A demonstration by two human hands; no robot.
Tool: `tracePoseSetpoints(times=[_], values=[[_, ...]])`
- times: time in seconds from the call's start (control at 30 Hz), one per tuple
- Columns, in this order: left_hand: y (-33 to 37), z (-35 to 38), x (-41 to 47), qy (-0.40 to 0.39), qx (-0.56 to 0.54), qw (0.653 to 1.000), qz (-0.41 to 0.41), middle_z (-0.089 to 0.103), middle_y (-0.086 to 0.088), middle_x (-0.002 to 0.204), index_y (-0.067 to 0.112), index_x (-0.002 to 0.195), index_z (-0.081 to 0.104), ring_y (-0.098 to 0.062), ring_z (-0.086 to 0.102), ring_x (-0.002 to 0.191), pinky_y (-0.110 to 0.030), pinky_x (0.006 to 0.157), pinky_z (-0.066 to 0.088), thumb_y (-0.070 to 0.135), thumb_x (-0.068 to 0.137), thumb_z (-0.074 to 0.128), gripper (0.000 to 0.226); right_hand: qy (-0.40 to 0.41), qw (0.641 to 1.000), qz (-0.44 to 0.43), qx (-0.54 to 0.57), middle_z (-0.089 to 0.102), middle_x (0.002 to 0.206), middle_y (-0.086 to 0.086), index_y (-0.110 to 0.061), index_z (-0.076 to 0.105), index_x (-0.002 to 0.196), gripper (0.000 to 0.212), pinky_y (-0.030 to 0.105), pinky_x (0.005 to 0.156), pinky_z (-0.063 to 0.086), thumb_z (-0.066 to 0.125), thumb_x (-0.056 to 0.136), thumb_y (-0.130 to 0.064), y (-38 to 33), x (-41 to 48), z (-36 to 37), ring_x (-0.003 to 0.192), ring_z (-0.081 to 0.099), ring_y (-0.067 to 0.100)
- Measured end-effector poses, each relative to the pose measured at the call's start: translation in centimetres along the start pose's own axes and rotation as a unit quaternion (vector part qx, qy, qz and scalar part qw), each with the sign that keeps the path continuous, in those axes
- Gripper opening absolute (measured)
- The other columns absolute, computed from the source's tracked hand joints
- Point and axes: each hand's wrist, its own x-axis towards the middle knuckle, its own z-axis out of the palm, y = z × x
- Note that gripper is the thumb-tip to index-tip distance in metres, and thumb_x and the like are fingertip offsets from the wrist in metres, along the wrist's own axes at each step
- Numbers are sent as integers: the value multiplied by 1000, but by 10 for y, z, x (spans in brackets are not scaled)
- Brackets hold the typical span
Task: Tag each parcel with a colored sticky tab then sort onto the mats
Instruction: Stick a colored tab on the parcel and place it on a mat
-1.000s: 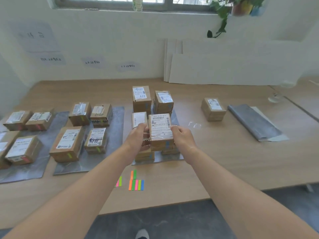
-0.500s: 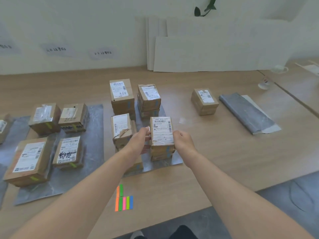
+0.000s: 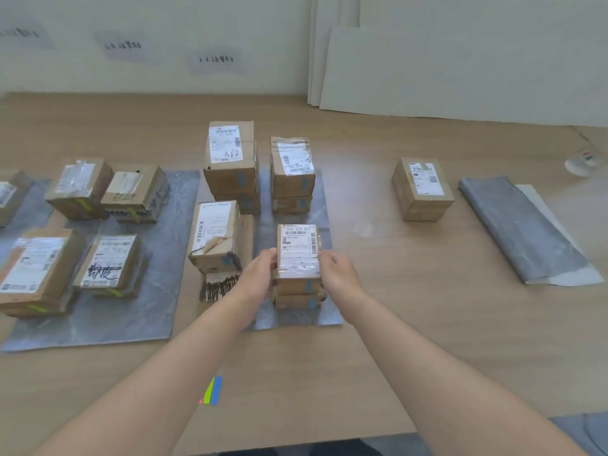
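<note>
A small cardboard parcel (image 3: pixel 297 250) with a white label and a blue tab on its front sits on top of another parcel on the middle grey mat (image 3: pixel 292 319). My left hand (image 3: pixel 258 274) grips its left side and my right hand (image 3: pixel 337 274) grips its right side. More blue-tabbed parcels (image 3: pixel 230 159) stand stacked on the same mat. Parcels with green tabs (image 3: pixel 105 264) lie on the grey mat to the left (image 3: pixel 131 320). The sticky tabs (image 3: pixel 212 391) lie near the table's front edge, partly hidden by my left forearm.
A lone parcel (image 3: pixel 422 187) stands on the bare table to the right. Beyond it lies a folded grey mat (image 3: pixel 519 228). White boards (image 3: pixel 460 67) lean on the back wall. Another mat with parcels (image 3: pixel 10 195) shows at the far left edge.
The view tilted down and came closer. Both hands lowered the labelled parcel onto the stack at the front of the middle mat and still hold its sides.
</note>
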Motion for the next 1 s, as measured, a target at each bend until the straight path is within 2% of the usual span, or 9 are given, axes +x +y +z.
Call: tracePoseSetpoints(times=[0.13,0.23,0.3,0.37,0.47,0.53,0.67,0.87,1.0], values=[[-4,2,7,11,-15,1000,-3,65,14,102,31,97,64,-11,63,93,-20,70,44,36,106,34,31,-11,1000,-9,-2,71,99,-4,-20,69,112,32,31,71,46,42,101,-32,1,8,-2,88,64,17],[-1,-2,0,19,-8,1000,-13,58,7,135,24,137,55,-21,56,121,-38,107,41,45,104,37,43,-5,1000,-7,-11,67,93,-3,-18,64,101,27,30,64,42,41,101,-32,-3,5,-5,82,59,17],[6,-7,-8,25,-5,1000,-12,49,5,146,22,148,45,-24,49,131,-46,117,33,48,103,37,53,16,1000,-16,-16,59,86,-6,-21,58,94,22,30,61,38,41,101,-31,-12,-1,-7,76,53,14],[17,-13,-17,20,-8,1000,0,46,4,150,22,150,43,-24,46,136,-45,118,33,50,102,37,55,43,998,-31,-22,63,93,-5,-19,62,104,24,31,68,42,41,102,-31,-26,-7,-8,83,57,14],[37,-24,-33,21,-12,999,33,50,3,148,22,147,47,-24,47,135,-43,117,34,50,103,39,53,65,995,-71,-33,66,116,-2,-18,61,121,30,36,90,49,42,104,-33,-54,-23,-7,107,61,19],[51,-32,-43,23,-18,998,57,51,2,145,21,145,49,-24,49,133,-44,117,35,48,103,40,51,66,993,-98,-17,66,118,-1,-19,60,125,31,38,96,50,41,105,-35,-73,-37,-4,109,61,19],[72,-51,-68,10,-19,993,115,54,3,140,23,142,51,-21,52,128,-43,115,37,47,102,40,48,85,985,-146,23,68,116,2,-18,62,126,34,37,89,50,43,105,-37,-106,-68,4,102,61,18],[91,-77,-99,-21,-18,984,177,57,3,132,27,127,57,-21,54,121,-43,112,39,45,102,39,36,116,975,-184,40,69,112,-2,-18,65,121,30,24,72,44,44,105,-32,-136,-108,9,95,61,10],[95,-86,-102,-46,-5,981,190,57,-2,136,21,141,52,-24,56,119,-43,110,42,44,102,38,47,135,971,-193,40,65,97,-4,-19,64,120,27,24,65,40,45,106,-32,-137,-122,10,79,55,8]])
